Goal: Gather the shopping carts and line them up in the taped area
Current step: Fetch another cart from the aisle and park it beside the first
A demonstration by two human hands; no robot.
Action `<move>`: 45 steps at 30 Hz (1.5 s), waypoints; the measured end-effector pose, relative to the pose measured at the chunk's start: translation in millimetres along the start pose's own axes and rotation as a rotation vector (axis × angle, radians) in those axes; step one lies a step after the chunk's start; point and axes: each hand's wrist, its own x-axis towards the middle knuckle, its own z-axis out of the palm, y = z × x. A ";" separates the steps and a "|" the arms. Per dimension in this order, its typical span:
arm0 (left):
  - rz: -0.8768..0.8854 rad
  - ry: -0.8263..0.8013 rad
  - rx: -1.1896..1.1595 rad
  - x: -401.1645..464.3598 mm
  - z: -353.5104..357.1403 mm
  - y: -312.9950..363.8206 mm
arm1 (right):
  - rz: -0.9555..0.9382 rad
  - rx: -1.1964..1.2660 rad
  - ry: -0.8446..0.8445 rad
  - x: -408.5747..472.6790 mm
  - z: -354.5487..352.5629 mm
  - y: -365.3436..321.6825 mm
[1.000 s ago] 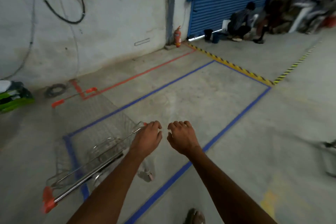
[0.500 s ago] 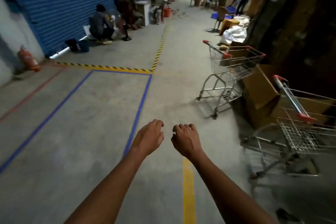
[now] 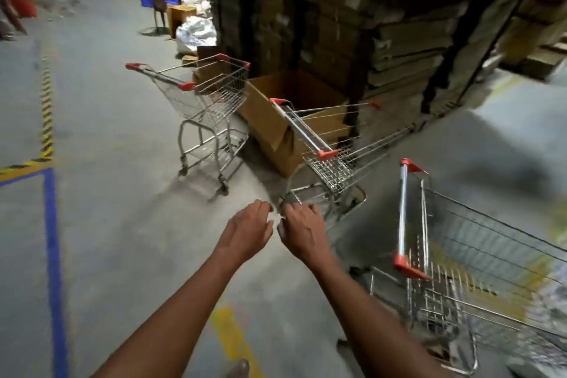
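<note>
A: What could go wrong from here?

B: Judging by the crowding, a cart pulled carelessly could snag the cardboard box (image 3: 270,123) or its neighbour.

A: Left to right?

B: Blue floor tape (image 3: 50,224) at far left. Then the far cart (image 3: 208,95), the middle cart (image 3: 331,144) against the box, and the near cart (image 3: 460,255) at right.

A: The hands?

B: Left hand (image 3: 248,232) and right hand (image 3: 302,232) are side by side, fingers loosely curled, holding nothing, apart from every cart; the middle one stands just beyond them.
</note>
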 end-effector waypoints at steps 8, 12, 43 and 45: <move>0.382 -0.162 -0.113 146.1 54.5 81.8 | 0.359 -0.092 0.066 21.9 -13.4 114.3; 0.622 -0.166 -0.101 198.7 73.3 111.3 | 0.510 -0.138 0.049 30.4 -18.4 152.0; 1.613 -0.514 0.353 456.6 282.5 280.7 | 1.474 0.067 -0.216 78.4 34.9 344.6; 1.688 -0.544 0.369 459.3 288.7 285.9 | 1.546 0.071 -0.266 77.5 34.2 338.8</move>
